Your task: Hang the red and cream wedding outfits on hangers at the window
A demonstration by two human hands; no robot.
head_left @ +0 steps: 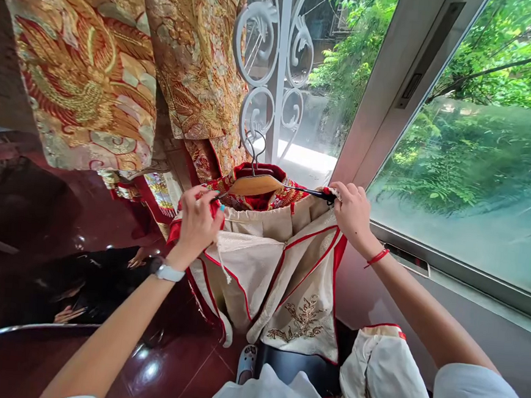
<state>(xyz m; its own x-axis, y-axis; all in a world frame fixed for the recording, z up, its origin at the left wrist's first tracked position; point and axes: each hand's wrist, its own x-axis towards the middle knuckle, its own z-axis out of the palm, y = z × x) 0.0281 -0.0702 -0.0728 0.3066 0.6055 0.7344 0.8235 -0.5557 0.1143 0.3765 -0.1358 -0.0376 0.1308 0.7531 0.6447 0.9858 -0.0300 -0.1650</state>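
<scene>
Holding up a cream skirt with red trim (255, 265) by both ends of its waistband, in front of the body and just below a wooden hanger (257, 186). Grasping the left end of the waistband with the left hand (198, 220), in a pinched grip of thumb and fingers, with a pale drawcord (224, 262) dangling just beside. Grasping the right end with the right hand (353, 215) in a closed grip, close against a black clip (330, 198) at the end of the hanger. Too small to tell: any bite of the clip on the cloth. Sagging in loose folds between the hands, down to gold embroidery (304, 318) on the lower right panel. Right behind the hanger, a red and gold garment (288, 195); farther left, hanging high, gold-embroidered robes (94, 87). Beyond, white iron scrollwork (264, 39) and, to the right, a misted window (470, 172) with green leaves outside. At lower right, near the skirt but apart from both hands, a bundled cream garment (384, 380). On the left wrist, a pale watch (171, 273); on the right, a red bracelet (378, 257). Below, a glossy dark red floor (188, 364).
</scene>
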